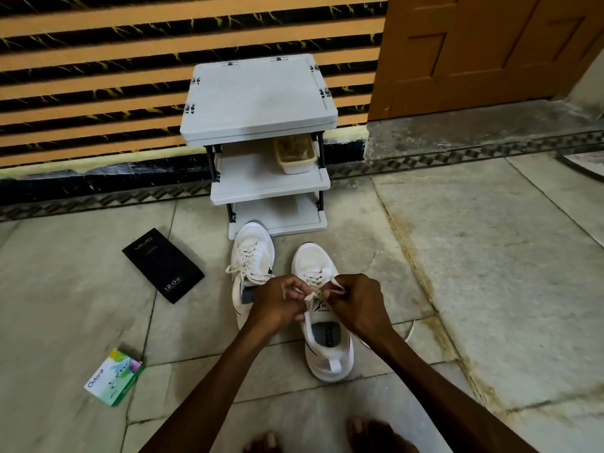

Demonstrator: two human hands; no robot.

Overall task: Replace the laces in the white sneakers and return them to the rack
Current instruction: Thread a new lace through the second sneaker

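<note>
both hands work over the right sneaker (330, 361), which stands on the stone floor (490, 256) in front of the grey rack (258, 96), toe pointing at it. the left hand (279, 300) has its fingers curled in and pinches the white lace (310, 299) near the top eyelets; the right hand (356, 302) is curled the same way and pinches a loop of that lace just beside the tongue. the two hands sit close together, knuckles up, with the lace drawn between them. a loose lace end (410, 330) trails on the floor to the right of the right forearm.

the left sneaker (253, 246) stands just beside the first one, a little further forward, its toe touching or nearly touching the rack's lowest shelf. its lace (242, 273) is threaded through and hangs out in loose loops over the left side.

the rack has three shelves and stands against a wall of orange and black stripes. a small pale tub (295, 155) sits on the right of the middle shelf; what it holds is too unclear to name.

on the floor to the left lie a black box (163, 269) marked vivo and, nearer the person, a green and white odonil carton (114, 377). a brown door (474, 44) fills the upper right corner. bare toes (376, 433) show at the bottom edge.
</note>
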